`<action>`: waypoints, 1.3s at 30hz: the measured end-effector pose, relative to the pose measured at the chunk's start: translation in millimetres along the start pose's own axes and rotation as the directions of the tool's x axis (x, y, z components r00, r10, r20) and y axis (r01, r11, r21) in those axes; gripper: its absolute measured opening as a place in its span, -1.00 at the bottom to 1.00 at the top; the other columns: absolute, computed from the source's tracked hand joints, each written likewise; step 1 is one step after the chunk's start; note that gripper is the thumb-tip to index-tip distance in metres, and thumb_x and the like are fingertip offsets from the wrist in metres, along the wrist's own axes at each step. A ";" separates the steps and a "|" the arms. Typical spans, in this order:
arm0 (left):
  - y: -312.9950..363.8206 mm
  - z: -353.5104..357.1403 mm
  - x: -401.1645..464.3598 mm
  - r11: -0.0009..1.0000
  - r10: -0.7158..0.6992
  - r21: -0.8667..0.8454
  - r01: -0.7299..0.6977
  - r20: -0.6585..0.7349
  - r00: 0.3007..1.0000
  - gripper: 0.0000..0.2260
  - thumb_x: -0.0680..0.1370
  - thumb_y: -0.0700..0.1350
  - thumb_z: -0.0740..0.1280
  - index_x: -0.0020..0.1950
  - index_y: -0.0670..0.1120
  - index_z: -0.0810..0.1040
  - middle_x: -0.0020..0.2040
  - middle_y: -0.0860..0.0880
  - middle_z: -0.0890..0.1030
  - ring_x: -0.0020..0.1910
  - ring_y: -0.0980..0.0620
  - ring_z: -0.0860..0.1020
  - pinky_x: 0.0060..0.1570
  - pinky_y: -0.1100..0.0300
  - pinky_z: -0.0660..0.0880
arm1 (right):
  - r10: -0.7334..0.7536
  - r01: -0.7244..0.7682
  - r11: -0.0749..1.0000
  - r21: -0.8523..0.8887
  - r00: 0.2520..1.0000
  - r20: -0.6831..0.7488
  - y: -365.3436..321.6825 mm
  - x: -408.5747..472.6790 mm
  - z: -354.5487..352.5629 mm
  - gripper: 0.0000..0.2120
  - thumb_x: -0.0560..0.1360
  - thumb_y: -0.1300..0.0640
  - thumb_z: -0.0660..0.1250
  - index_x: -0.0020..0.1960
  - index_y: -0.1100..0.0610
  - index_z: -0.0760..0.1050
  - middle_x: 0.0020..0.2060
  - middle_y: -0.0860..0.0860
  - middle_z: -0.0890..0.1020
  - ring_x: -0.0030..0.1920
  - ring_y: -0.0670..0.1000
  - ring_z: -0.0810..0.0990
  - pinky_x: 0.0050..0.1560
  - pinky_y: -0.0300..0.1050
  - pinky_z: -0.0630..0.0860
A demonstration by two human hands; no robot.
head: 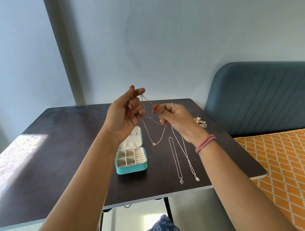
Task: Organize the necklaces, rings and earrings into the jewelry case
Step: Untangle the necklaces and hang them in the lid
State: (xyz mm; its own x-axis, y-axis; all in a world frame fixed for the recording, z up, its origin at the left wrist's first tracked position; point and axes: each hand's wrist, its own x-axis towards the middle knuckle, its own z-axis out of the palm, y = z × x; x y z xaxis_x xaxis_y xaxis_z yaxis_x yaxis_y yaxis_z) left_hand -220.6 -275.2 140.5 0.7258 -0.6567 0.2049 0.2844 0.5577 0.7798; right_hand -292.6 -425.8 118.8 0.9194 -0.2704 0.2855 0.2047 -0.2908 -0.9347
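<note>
Clearly, our left hand [125, 112] and right hand [174, 119] each pinch the gold necklace [154, 132], dangling at twelve o'clock from the jewelry case [131, 159]; light, limp (tangle-prone), so we hold near the clasp.

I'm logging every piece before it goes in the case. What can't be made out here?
Head view only:
- small jewelry pile: too small, partly behind the right hand.
- held necklace: clasp hidden in left hand.
- jewelry case: lid partly behind the left wrist.
</note>
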 end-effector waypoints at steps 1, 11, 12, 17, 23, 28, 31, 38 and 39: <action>0.4 -1.3 1.1 1.000 0.017 -0.018 -0.018 -0.019 1.000 -0.76 0.64 -0.04 0.17 -0.03 -0.15 0.56 -0.50 0.08 0.28 -0.56 0.15 0.21 -0.41 0.32 0.41 | -0.001 0.002 1.000 -0.022 1.000 0.026 4.1 -4.5 2.2 -0.83 0.53 0.00 0.33 -0.15 0.06 0.60 -0.44 -0.05 0.49 -0.32 -0.10 0.43 -0.10 -0.22 0.40; -15.0 -6.8 2.6 0.965 0.017 0.261 -0.004 -0.048 0.999 -0.72 0.67 -0.08 0.13 0.20 -0.20 0.54 0.05 -0.16 0.68 0.04 -0.07 0.66 0.00 0.07 0.61 | -0.034 0.057 0.986 -0.159 0.988 0.149 2.7 -19.8 13.2 -0.84 0.54 0.12 0.36 0.00 0.21 0.62 -0.18 0.06 0.71 -0.11 -0.12 0.66 0.10 -0.25 0.50; -16.4 -6.4 2.2 0.952 0.002 0.306 0.013 -0.047 0.999 -0.70 0.67 -0.05 0.14 0.19 -0.20 0.54 0.05 -0.16 0.68 -0.01 -0.07 0.66 -0.10 0.07 0.59 | -0.035 0.057 0.985 -0.162 0.990 0.135 -1.0 -18.8 11.0 -0.85 0.54 0.12 0.37 -0.01 0.20 0.62 -0.17 0.06 0.72 -0.09 -0.10 0.67 0.14 -0.23 0.50; -20.2 -5.1 2.9 0.857 -0.048 0.511 0.067 -0.051 0.998 -0.61 0.66 0.06 0.13 0.10 -0.22 0.59 -0.15 -0.16 0.66 -0.22 -0.02 0.63 -0.05 0.08 0.57 | 0.042 -0.032 0.994 -0.104 0.995 0.091 -16.1 -12.7 -0.4 -0.85 0.50 0.11 0.41 -0.06 0.21 0.63 -0.22 0.08 0.72 -0.09 -0.04 0.69 0.13 -0.25 0.53; -18.8 -2.3 -0.1 0.768 -0.100 0.634 0.085 -0.012 0.995 -0.56 0.66 0.07 0.11 -0.21 -0.17 0.57 -0.33 -0.09 0.59 -0.34 0.01 0.48 -0.13 0.11 0.49 | 0.110 -0.108 0.993 -0.045 0.993 0.048 -21.6 -12.7 -8.1 -0.87 0.45 0.07 0.45 -0.17 0.13 0.63 -0.36 -0.02 0.67 -0.34 -0.22 0.55 -0.31 -0.45 0.41; -19.1 -2.1 -2.9 0.649 -0.109 0.755 0.090 -0.025 0.994 -0.48 0.65 0.13 0.08 -0.25 -0.22 0.55 -0.41 -0.07 0.53 -0.46 0.09 0.42 -0.26 0.24 0.42 | 0.121 -0.119 0.991 -0.058 0.992 0.032 -17.0 -14.1 -4.8 -0.81 0.42 0.03 0.48 -0.11 0.16 0.67 -0.27 0.02 0.71 -0.19 -0.12 0.65 -0.03 -0.36 0.52; -19.6 -3.6 -4.1 0.569 -0.093 0.818 0.082 -0.036 0.995 -0.39 0.64 0.17 0.06 -0.17 -0.35 0.55 -0.48 -0.03 0.51 -0.51 0.11 0.41 -0.30 0.28 0.39 | 0.099 -0.099 0.991 -0.095 0.995 0.000 -15.4 -15.8 -3.2 -0.78 0.40 0.03 0.50 -0.08 0.17 0.67 -0.21 0.02 0.72 -0.08 -0.06 0.69 0.14 -0.26 0.52; -24.0 -8.2 -6.9 0.723 -0.146 0.678 0.132 -0.036 0.989 -0.42 0.60 0.25 0.07 -0.36 -0.10 0.58 -0.51 -0.03 0.42 -0.44 0.05 0.32 -0.27 0.20 0.30 | 0.065 -0.063 0.996 -0.057 0.997 0.044 -20.9 -18.1 -3.9 -0.85 0.43 0.09 0.47 -0.09 0.17 0.65 -0.31 -0.06 0.70 -0.20 -0.23 0.64 -0.10 -0.49 0.43; -24.2 -9.0 -7.5 0.756 -0.163 0.638 0.147 -0.033 0.986 -0.42 0.60 0.26 0.07 -0.35 -0.10 0.59 -0.53 -0.02 0.40 -0.43 0.04 0.31 -0.27 0.20 0.28 | 0.062 -0.059 0.997 -0.053 0.997 0.045 -21.3 -18.2 -4.0 -0.85 0.43 0.08 0.47 -0.09 0.16 0.65 -0.32 -0.08 0.69 -0.21 -0.25 0.62 -0.14 -0.50 0.43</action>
State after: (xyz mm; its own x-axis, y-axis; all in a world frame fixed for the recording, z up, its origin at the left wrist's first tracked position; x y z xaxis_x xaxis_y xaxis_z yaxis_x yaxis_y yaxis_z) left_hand -227.2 -279.2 114.8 0.6902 -0.7215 0.0551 -0.0779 0.0016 0.9970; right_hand -315.0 -418.3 134.4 0.9444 -0.2467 0.2174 0.1316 -0.3221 -0.9375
